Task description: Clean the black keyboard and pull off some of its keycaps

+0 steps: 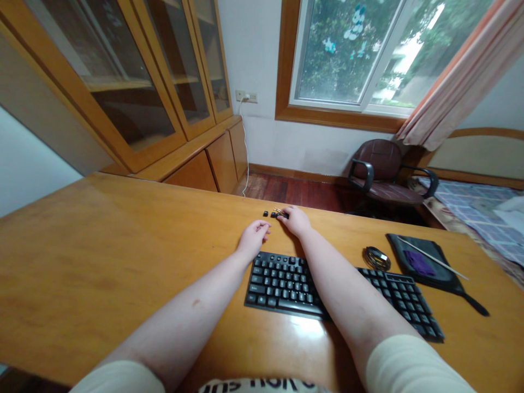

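My right hand (295, 220) reaches over the keyboard to the far edge of the desk, its fingers closed around a thin gold-coloured wire tool (278, 210) whose tips point left. Small black keycaps lie beside its fingertips: one keycap (266, 213) stands apart at the left, and another keycap (273, 215) sits closer to the hand. Just short of them, my left hand (252, 238) hovers with loosely curled fingers and nothing visible in it. The black keyboard (282, 281) lies below both hands, partly covered by my right forearm.
Right of the keyboard are a coiled black cable (376, 258) and a dark pouch (440, 275) with a purple cloth (418, 262) and a thin pale stick (434, 257) on it. Beyond the wooden desk (123, 245) stand an armchair (380, 169) and a glass-doored cabinet (196, 128).
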A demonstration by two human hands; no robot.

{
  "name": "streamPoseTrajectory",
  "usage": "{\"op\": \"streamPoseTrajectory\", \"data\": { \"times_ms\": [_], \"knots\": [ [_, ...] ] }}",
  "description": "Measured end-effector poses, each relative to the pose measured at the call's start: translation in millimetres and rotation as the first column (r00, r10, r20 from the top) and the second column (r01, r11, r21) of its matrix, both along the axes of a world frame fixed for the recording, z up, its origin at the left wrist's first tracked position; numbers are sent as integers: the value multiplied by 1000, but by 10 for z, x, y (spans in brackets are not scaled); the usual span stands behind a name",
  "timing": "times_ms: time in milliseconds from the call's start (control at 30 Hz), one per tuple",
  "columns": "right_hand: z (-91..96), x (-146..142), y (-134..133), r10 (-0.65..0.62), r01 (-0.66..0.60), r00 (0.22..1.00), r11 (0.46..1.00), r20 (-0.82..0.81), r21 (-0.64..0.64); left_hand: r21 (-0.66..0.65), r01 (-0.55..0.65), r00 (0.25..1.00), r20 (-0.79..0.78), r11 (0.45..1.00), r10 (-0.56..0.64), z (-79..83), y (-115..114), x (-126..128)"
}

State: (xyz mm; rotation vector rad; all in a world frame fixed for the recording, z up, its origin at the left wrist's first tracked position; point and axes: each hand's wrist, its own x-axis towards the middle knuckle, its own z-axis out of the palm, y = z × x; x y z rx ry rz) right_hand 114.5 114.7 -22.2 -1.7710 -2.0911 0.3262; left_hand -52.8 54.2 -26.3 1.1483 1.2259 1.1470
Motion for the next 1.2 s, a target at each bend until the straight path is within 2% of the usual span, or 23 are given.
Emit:
{"op": "streamPoseTrajectory", "data": {
  "times_ms": [567, 800, 1000, 1200],
  "knots": [
    [-24, -5, 18, -8, 8, 1000, 1000, -10, -11, -2, 9, 1000, -25, 1000, -9, 17, -2, -1],
    [19, 60, -3, -38, 37, 996, 999, -76, -14, 11, 13, 999, -31, 1000, -13, -14, 7, -6],
    [71, 137, -20, -60, 58, 997, 997, -53, -45, 13, 17, 999, -34, 1000, -16, 6, -3, -13],
    [43, 122, 3, -53, 51, 997, 998, -53, -49, 14, 16, 1000, -17, 1000, -16, -16, 10, -15]
  ]
}}
